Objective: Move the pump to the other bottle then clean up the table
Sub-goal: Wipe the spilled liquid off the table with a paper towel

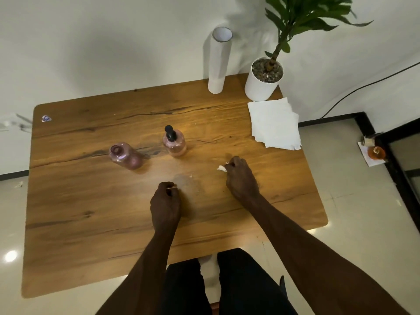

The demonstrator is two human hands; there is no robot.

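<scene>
The wooden tabletop (91, 212) carries two pinkish translucent bottles near its middle. The right bottle (175, 145) wears the black pump (170, 132); the left bottle (125, 155) stands open-necked, just beside it. A faint smear (188, 181) lies nearer, between the hands. The right hand (241, 176) pinches a white paper scrap (221, 168); the left hand (165, 203) is curled around another small scrap (172, 188). No label can be read; a small sticker (46, 118) at the far left corner is blurred.

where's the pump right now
In the head view the pump sits on the right-hand pink bottle, mid-table, beside the open bottle to its left.
</scene>
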